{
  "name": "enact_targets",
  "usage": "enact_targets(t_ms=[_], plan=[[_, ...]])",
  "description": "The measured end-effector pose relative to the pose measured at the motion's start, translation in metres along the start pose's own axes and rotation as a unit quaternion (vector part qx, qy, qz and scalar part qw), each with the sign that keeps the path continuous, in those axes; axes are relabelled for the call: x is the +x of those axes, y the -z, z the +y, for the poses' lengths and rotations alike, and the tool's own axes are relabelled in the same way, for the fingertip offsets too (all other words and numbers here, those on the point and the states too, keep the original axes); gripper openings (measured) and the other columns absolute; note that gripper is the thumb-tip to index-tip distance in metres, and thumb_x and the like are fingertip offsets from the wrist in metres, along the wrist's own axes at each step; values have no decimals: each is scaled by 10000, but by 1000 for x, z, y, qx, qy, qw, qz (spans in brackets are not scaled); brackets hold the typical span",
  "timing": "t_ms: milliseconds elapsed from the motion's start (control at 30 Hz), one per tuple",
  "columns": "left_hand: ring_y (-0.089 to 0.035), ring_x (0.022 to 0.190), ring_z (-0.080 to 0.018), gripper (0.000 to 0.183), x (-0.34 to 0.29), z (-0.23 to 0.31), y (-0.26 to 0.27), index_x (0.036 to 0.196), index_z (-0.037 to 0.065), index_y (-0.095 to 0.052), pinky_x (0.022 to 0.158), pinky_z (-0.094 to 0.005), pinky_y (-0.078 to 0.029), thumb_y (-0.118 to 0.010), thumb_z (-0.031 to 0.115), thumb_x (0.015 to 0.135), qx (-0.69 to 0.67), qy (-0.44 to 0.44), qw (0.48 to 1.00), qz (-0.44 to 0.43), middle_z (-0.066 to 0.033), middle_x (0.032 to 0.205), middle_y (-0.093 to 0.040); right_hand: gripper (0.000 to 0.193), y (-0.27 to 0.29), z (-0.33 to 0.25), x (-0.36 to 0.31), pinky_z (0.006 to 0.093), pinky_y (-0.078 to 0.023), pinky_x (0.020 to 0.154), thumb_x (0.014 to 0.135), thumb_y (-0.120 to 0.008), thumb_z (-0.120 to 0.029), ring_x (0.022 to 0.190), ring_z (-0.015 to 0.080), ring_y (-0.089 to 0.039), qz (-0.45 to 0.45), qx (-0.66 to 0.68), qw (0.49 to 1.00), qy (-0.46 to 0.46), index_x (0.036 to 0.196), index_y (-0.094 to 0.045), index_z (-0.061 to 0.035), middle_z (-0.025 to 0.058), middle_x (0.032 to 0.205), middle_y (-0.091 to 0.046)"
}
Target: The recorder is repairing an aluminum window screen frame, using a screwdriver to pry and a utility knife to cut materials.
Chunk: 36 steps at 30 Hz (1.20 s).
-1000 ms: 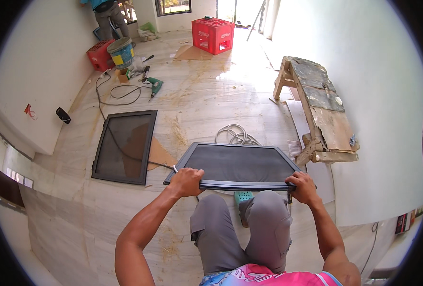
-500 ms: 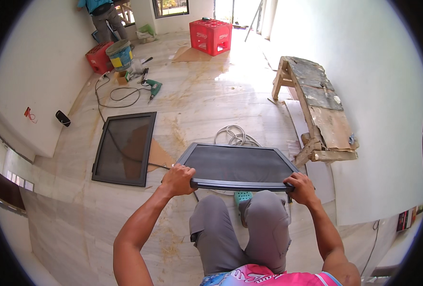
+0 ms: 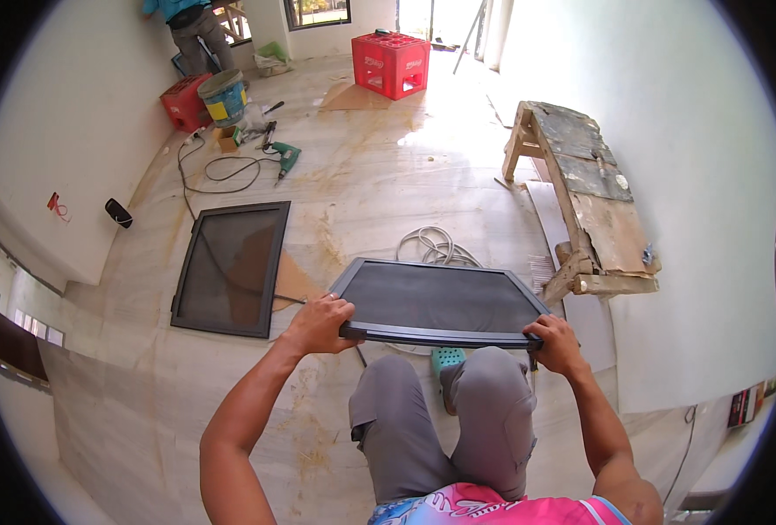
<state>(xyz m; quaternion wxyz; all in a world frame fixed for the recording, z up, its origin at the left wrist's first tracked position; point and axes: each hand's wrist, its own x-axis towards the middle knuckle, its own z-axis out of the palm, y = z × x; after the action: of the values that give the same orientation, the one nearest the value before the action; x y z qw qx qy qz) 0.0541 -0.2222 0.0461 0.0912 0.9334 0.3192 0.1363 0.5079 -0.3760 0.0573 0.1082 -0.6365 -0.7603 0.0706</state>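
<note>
Dark screen [image 3: 440, 299], held before the knees [image 3: 488, 376].
Second screen [image 3: 230, 271], flat on floor [image 3: 134, 394]; left grip [image 3: 321, 324], clamped on dark screen's near left corner; cable coil [image 3: 435, 239], on floor beyond; right grip [image 3: 558, 341], clamped on near right corner; trestle [image 3: 611, 232], far right.

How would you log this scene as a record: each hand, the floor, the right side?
Left hand: grips the near left corner of a dark-framed panel
Right hand: grips its near right corner
Floor, left: second framed panel; green drill
Floor, beyond held panel: pale coiled cable
Right side: wooden bench
</note>
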Motion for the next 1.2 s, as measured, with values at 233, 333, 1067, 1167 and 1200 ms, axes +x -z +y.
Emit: enact_targets(t_ms=[233,333,1067,1167,1200], plan=[[-595,720,-301,452,-5,-1,-6,613,84,-533,772,-389,-477,-802,443,670,16,13,1000,-23,-95,594,-561,271,1,-1,6,395,-470,828,696,-761,-102,943,264,-602,-8,2,1000,13,955,-693,-149,37,931,-627],[-594,698,-296,445,-2,0,-7,632,84,-541,760,-385,-476,-797,444,687,11,20,999,-47,-91,601,-562,274,5,-1,5,393,-470,828,698,-759,-105,941,263,-602,-6,-2,1000,4,961,-691,-144,36,920,-625],[-592,706,-312,522,-9,6,-8,564,70,-526,690,-409,-501,-805,495,683,-22,27,999,-16,-95,583,-560,457,9,-19,-11,430,-378,1007,684,-770,-106,1107,285,-546,40,-62,995,-70,1119,-636,-139,92,1120,-581],[-621,759,-322,535,-4,26,1,648,46,-581,738,-439,-515,-772,541,713,-43,91,993,-66,-130,701,-624,606,-17,-30,-39,428,-318,1081,751,-757,-162,1228,298,-482,240,-41,954,-174,1307,-526,-98,134,1320,-505],[-614,765,-307,536,-2,31,-1,659,51,-572,718,-421,-506,-790,540,698,-48,102,993,-43,-118,702,-616,648,-30,-30,-47,428,-278,1129,818,-733,-204,1293,302,-442,367,22,899,-237,1385,-452,-63,154,1404,-456]])
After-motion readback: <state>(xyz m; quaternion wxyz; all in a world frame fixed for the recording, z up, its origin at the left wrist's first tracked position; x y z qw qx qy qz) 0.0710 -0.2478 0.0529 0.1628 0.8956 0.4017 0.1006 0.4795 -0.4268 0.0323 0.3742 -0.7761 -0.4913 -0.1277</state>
